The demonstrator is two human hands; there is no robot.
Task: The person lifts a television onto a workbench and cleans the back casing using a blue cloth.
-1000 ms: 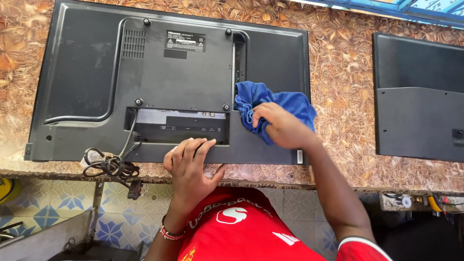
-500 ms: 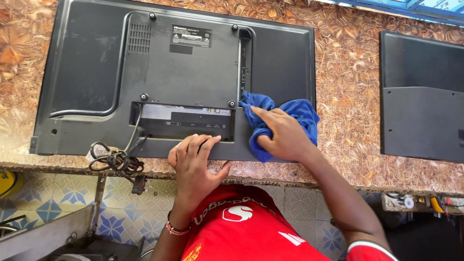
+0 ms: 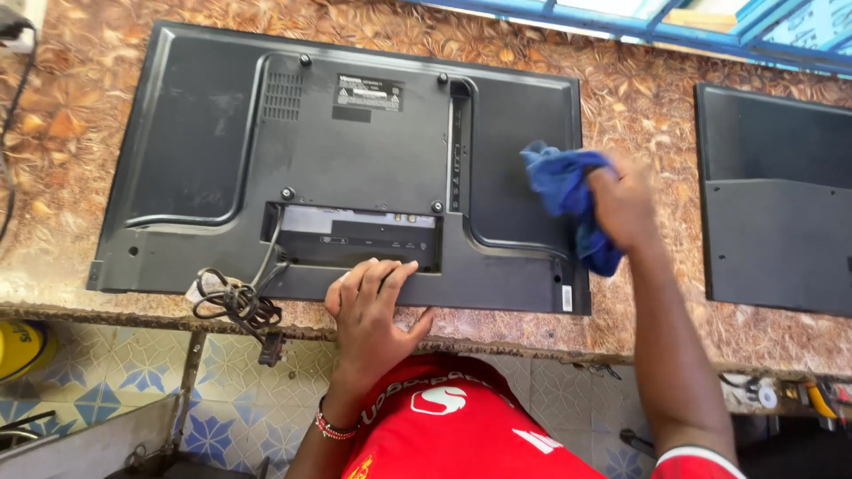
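A black flat-screen television [image 3: 204, 151] lies face down on a brown patterned countertop [image 3: 639, 89], its back panel up. My left hand [image 3: 373, 297] rests flat on the set's lower edge, fingers spread, just below the recessed port bay. My right hand [image 3: 621, 204] grips a bunched blue cloth [image 3: 564, 191] at the television's right edge, with part of the cloth hanging over the side. A coiled black power cable [image 3: 235, 302] trails from the port bay and hangs off the counter's front edge.
A second black panel [image 3: 772, 195] lies on the counter to the right. A blue window frame [image 3: 710, 31] runs along the back. Blue-patterned tiles [image 3: 106, 381] cover the floor below, a yellow object [image 3: 18, 346] sits at far left, and small tools [image 3: 799, 395] lie at lower right.
My right hand has swept the blue cloth rightward, from the middle of the back panel to the television's right edge. My left hand stays on the lower edge.
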